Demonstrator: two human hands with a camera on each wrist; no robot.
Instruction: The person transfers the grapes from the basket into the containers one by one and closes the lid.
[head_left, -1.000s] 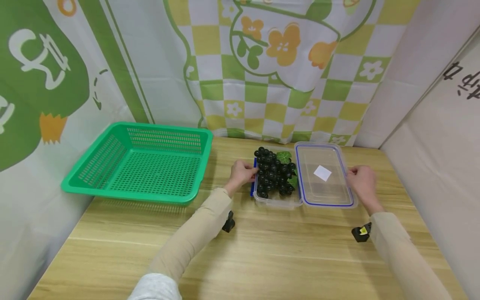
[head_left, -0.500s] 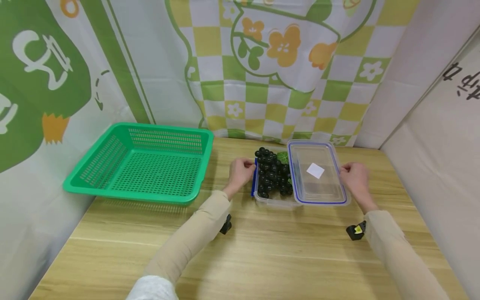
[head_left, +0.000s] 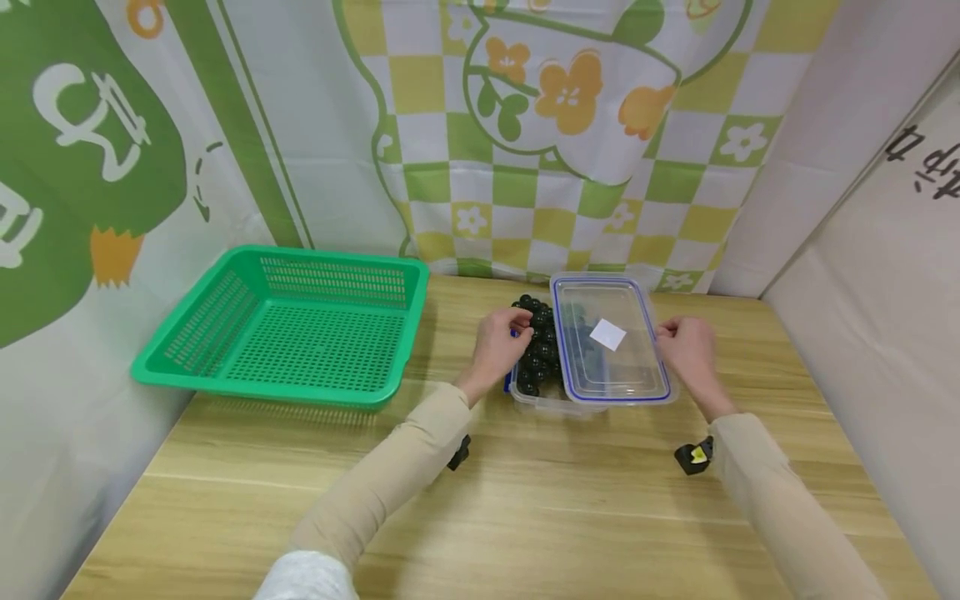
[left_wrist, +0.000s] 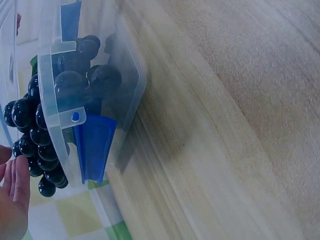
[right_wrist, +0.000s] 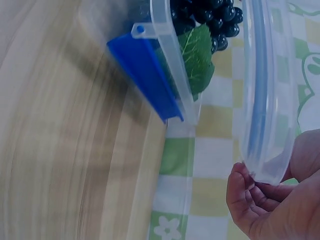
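Observation:
A clear plastic food container (head_left: 551, 405) with blue side clips (left_wrist: 94, 147) holds a bunch of black grapes (head_left: 542, 358) with green leaves (right_wrist: 196, 59). My right hand (head_left: 688, 346) pinches the right edge of the clear lid (head_left: 611, 375), which has a blue seal and a white square label. In the right wrist view the lid is held apart from the container rim, and in the head view it overlaps the right part of the grapes. My left hand (head_left: 501, 346) is at the container's left side, its fingers (left_wrist: 21, 180) right beside the grapes, a gap showing between thumb and forefinger.
A green slotted plastic basket (head_left: 408, 333) stands at the left of the wooden table (head_left: 570, 517). A patterned curtain (head_left: 495, 192) hangs behind the table, and a white wall panel (head_left: 877, 275) borders the right side.
My right hand has carried the lid leftward from beside the container to over its right part. My left hand has moved from the left clip to the grapes at the rim.

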